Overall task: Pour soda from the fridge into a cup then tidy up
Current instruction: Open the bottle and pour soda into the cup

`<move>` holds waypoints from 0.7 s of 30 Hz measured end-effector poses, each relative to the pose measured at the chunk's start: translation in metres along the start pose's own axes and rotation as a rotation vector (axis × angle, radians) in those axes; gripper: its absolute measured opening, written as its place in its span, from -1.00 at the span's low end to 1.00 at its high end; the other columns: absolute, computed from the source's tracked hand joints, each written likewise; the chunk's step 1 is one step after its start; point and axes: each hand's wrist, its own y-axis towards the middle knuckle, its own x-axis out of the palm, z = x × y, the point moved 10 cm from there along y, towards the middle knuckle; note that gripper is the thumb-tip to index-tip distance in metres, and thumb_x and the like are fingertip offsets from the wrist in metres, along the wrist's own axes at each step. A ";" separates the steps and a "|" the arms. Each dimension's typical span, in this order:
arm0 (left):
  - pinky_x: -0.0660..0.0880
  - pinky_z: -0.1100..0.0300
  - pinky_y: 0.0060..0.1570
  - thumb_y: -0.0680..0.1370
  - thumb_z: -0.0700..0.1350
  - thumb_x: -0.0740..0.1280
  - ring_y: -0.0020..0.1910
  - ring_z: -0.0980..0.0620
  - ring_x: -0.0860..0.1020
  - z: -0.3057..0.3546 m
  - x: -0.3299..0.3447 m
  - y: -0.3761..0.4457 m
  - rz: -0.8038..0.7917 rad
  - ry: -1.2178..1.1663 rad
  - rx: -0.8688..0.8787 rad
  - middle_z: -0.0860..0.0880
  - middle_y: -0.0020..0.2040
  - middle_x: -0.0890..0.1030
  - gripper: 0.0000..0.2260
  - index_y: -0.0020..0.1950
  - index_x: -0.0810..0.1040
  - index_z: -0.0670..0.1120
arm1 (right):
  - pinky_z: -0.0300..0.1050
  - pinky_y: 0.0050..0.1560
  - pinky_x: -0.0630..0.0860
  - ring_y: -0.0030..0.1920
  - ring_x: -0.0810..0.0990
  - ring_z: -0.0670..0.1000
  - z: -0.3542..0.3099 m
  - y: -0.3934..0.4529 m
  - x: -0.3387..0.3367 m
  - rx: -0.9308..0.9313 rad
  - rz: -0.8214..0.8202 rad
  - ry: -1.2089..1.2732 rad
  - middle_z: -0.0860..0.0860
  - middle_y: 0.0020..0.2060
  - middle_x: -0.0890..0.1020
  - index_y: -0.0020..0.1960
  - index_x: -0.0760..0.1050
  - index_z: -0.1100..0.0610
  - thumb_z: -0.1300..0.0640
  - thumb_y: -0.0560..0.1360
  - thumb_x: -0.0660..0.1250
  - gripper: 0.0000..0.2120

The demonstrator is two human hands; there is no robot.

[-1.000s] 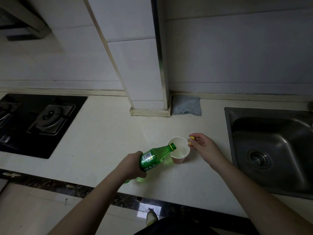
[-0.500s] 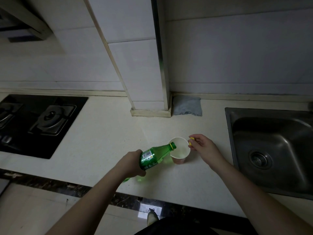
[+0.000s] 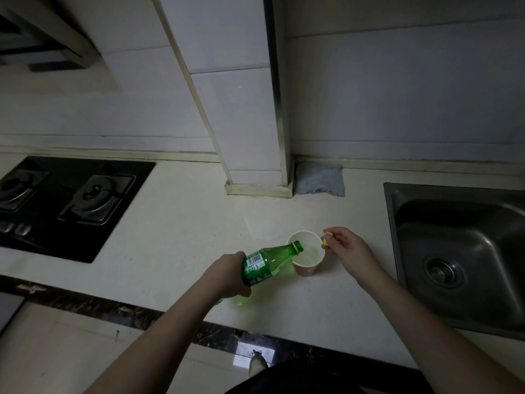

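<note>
A: Where is the bottle [image 3: 265, 265] against the cup [image 3: 306, 255]?

B: It lies nearly level, its long axis running from the left hand [image 3: 227, 275] at lower left up and right to the cup. The mouth hangs just over the cup's near-left rim. The cup stands upright on the counter [image 3: 176, 237], pale liquid showing inside.

A: And the hands?

B: The left hand wraps the bottle's base end, fingers curled round it. The right hand [image 3: 348, 248] sits just right of the cup, pinching a yellow cap [image 3: 327, 239] between fingertips and thumb. I can't tell whether it touches the cup's wall.

A: So what does the next move turn on?

B: My guess: the bottle's neck swinging back upright, pivoting at the left hand, so the mouth lifts clear of the rim. The cap is already close, on the far side of the cup from the bottle, so it has only to cross over the cup to reach the neck.

A: Any risk?

B: A drip onto the counter as the mouth rises, probably.
</note>
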 end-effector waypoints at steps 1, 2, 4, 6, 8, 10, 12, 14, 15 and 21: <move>0.58 0.09 -0.07 0.26 -0.02 0.55 -0.05 -0.01 0.58 0.000 0.000 0.000 0.000 0.007 0.000 -0.02 0.04 0.61 -0.46 0.17 0.46 -0.05 | -0.34 -0.18 0.55 -0.15 0.62 0.02 0.000 0.000 0.000 -0.001 -0.001 -0.001 0.18 -0.06 0.57 0.11 0.48 0.26 0.29 0.56 0.26 -0.86; 0.58 0.09 -0.06 0.26 -0.02 0.55 -0.04 -0.01 0.58 0.001 -0.001 0.000 0.002 0.014 -0.002 -0.02 0.04 0.61 -0.46 0.17 0.46 -0.05 | -0.34 -0.18 0.55 -0.15 0.62 0.02 0.000 0.001 0.000 -0.002 -0.002 -0.003 0.19 -0.06 0.57 0.11 0.48 0.26 0.29 0.56 0.26 -0.87; 0.58 0.10 -0.06 0.27 -0.02 0.55 -0.04 -0.01 0.58 0.000 -0.002 0.000 0.001 0.023 -0.006 -0.02 0.04 0.60 -0.47 0.18 0.46 -0.05 | -0.34 -0.18 0.55 -0.15 0.62 0.01 -0.001 0.001 0.000 -0.003 -0.006 -0.006 0.20 -0.05 0.58 0.10 0.48 0.25 0.29 0.56 0.26 -0.87; 0.58 0.10 -0.08 0.27 -0.02 0.54 -0.06 -0.01 0.58 0.000 -0.004 0.001 0.002 0.028 -0.011 -0.02 0.04 0.60 -0.47 0.17 0.46 -0.04 | -0.32 -0.16 0.56 -0.14 0.63 0.02 0.000 0.002 0.000 -0.004 -0.012 -0.023 0.20 -0.04 0.59 0.10 0.49 0.24 0.28 0.56 0.26 -0.87; 0.58 0.11 -0.09 0.27 -0.03 0.55 -0.06 -0.01 0.58 0.000 -0.005 0.000 0.001 0.029 -0.015 -0.02 0.03 0.60 -0.48 0.16 0.46 -0.04 | -0.30 -0.12 0.56 -0.12 0.64 0.02 0.001 0.002 -0.001 0.001 -0.019 -0.048 0.19 -0.03 0.60 0.11 0.50 0.21 0.25 0.56 0.27 -0.87; 0.58 0.11 -0.09 0.27 -0.03 0.55 -0.06 -0.01 0.58 0.001 -0.005 0.000 0.001 0.026 -0.013 -0.02 0.03 0.60 -0.48 0.16 0.46 -0.04 | -0.31 -0.12 0.56 -0.11 0.65 0.01 0.001 0.001 -0.001 0.003 -0.021 -0.053 0.17 -0.02 0.60 0.11 0.50 0.21 0.25 0.56 0.28 -0.86; 0.57 0.13 -0.12 0.26 -0.03 0.55 -0.07 0.00 0.57 0.002 -0.005 0.000 0.004 0.022 -0.011 -0.01 0.02 0.60 -0.48 0.15 0.46 -0.04 | -0.33 -0.15 0.55 -0.12 0.64 0.02 0.002 0.002 -0.002 0.006 -0.017 -0.037 0.18 -0.03 0.60 0.11 0.50 0.22 0.26 0.56 0.27 -0.87; 0.55 0.14 -0.14 0.25 -0.01 0.55 -0.08 0.00 0.57 0.001 -0.005 0.000 0.007 0.025 -0.011 -0.01 0.02 0.60 -0.48 0.15 0.47 -0.04 | -0.34 -0.17 0.53 -0.13 0.65 0.02 0.003 0.003 -0.002 0.008 -0.009 -0.023 0.20 -0.03 0.60 0.09 0.51 0.21 0.27 0.56 0.28 -0.88; 0.56 0.13 -0.13 0.25 -0.01 0.55 -0.08 0.00 0.57 0.001 -0.005 -0.001 0.004 0.026 -0.011 -0.01 0.02 0.60 -0.48 0.15 0.47 -0.04 | -0.33 -0.16 0.53 -0.14 0.65 0.02 0.004 0.003 -0.002 0.009 -0.006 -0.022 0.20 -0.03 0.60 0.07 0.51 0.19 0.27 0.56 0.28 -0.89; 0.51 0.17 -0.20 0.27 -0.02 0.54 -0.10 0.00 0.56 0.001 -0.007 -0.001 -0.003 0.028 -0.014 -0.02 0.01 0.59 -0.49 0.14 0.46 -0.05 | -0.24 -0.07 0.57 -0.16 0.65 -0.02 0.008 0.004 -0.004 0.000 0.007 -0.017 0.16 -0.06 0.61 0.02 0.52 0.11 0.26 0.55 0.29 -0.90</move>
